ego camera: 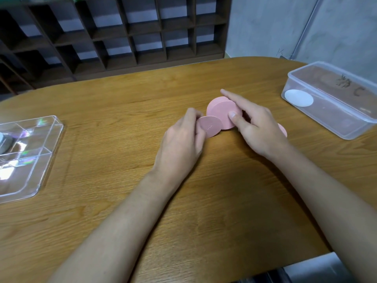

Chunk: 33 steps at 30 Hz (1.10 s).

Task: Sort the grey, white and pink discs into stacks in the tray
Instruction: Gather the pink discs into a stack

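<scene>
The pink stack [223, 114] stands on the bench [122, 201] right in front of the person, and everything else is best placed from it. The right hand [257, 129] clasps it from the right: the thumb presses on the near wall, the forefinger lies straight across the top, and the other fingers curl at the side. My guess is that this grip keeps the pile square and stops it sliding while another piece goes on.

Just left of the stack, touching its near edge, the left hand [183, 139] pinches a single pink disc [209, 127] by its rim between thumb and fingertips. The disc is tilted up off the wood, which looks like the angle for feeding it onto the pile. To the stack's right, half hidden under the right hand, the edge of another loose pink disc [283, 129] lies flat.

Well off to the left of the stack sits the clear divided tray [51, 158]. Something grey [3, 144] is in its far-left compartment, cut off by the frame. Well off to the right is a clear plastic box [326, 111] with one white disc [298, 98] lying in its near end. So the pink pile is being built on the bench, not yet in the tray.
</scene>
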Tool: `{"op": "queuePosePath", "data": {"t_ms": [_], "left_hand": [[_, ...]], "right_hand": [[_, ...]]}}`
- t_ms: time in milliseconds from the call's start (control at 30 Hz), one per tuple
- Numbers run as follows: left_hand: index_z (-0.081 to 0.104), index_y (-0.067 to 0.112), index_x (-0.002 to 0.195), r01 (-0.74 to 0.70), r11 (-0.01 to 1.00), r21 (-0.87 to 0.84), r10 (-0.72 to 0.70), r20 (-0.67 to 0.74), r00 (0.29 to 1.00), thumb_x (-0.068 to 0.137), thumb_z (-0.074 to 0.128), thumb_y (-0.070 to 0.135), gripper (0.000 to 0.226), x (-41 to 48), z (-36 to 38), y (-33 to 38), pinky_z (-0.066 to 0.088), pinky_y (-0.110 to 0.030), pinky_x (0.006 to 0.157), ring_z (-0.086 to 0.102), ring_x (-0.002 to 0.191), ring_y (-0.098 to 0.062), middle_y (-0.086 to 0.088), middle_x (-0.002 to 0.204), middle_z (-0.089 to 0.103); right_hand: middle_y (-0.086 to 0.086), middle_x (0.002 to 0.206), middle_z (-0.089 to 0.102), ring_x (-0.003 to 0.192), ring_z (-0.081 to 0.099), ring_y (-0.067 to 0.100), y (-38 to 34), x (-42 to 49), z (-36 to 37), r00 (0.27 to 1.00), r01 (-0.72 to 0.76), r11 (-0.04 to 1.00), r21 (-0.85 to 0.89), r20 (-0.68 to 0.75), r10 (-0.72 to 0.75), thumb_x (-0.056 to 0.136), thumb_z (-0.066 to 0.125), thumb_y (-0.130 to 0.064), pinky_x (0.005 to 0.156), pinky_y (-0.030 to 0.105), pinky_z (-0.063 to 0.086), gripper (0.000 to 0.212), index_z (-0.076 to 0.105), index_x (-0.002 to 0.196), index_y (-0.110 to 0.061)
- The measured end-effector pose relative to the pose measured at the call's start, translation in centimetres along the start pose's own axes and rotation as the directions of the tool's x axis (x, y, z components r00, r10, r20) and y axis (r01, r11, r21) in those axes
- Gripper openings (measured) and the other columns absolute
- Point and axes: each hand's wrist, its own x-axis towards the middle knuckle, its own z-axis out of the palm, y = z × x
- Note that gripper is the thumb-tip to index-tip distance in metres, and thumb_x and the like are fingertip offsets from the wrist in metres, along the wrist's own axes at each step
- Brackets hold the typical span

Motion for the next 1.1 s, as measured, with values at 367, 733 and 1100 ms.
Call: {"op": "queuePosePath", "data": {"t_ms": [367, 733, 1100], "left_hand": [[0.065, 0.014, 0.11, 0.146, 0.963, -0.226, -0.169, -0.085, 0.982, 0.097, 0.069, 0.017, 0.014, 0.4, 0.3, -0.7, 0.058, -0.029, 0.076, 0.072, 0.075, -0.009, 0.006, 0.11, 0.071], [0.07, 0.005, 0.133, 0.118, 0.991, -0.056, -0.123, -0.101, 0.987, 0.101, 0.066, 0.021, 0.036, 0.8, 0.7, -0.7, 0.037, -0.01, 0.088, 0.074, 0.1, -0.022, -0.01, 0.117, 0.078], [0.064, 0.002, 0.139, 0.099, 0.994, -0.04, -0.101, -0.049, 0.994, 0.102, 0.064, 0.021, 0.041, 0.6, 0.4, -0.6, 0.037, -0.013, 0.09, 0.07, 0.105, -0.025, -0.014, 0.116, 0.077]], "right_hand": [[-0.039, 0.087, 0.057, 0.086, 0.055, -0.006, -0.1, -0.3, 0.6, 0.993, 0.004, 0.998, 0.055, 0.116, -0.01, 0.109, 0.043, -0.017, 0.086, 0.017, 0.038, 0.049, 0.048, 0.151, -0.041], [0.005, 0.096, 0.057, 0.087, 0.058, 0.02, -0.6, -0.5, 1.7, 0.988, 0.006, 0.996, 0.094, 0.153, -0.02, 0.107, 0.036, -0.021, 0.092, 0.05, 0.051, 0.054, 0.037, 0.155, -0.047], [0.0, 0.15, 0.053, 0.137, 0.046, 0.011, -1.1, -1.2, 2.4, 0.985, 0.085, 0.994, -0.07, 0.155, -0.073, 0.108, 0.049, -0.019, 0.11, 0.014, 0.031, 0.062, 0.024, 0.163, -0.03]]}}
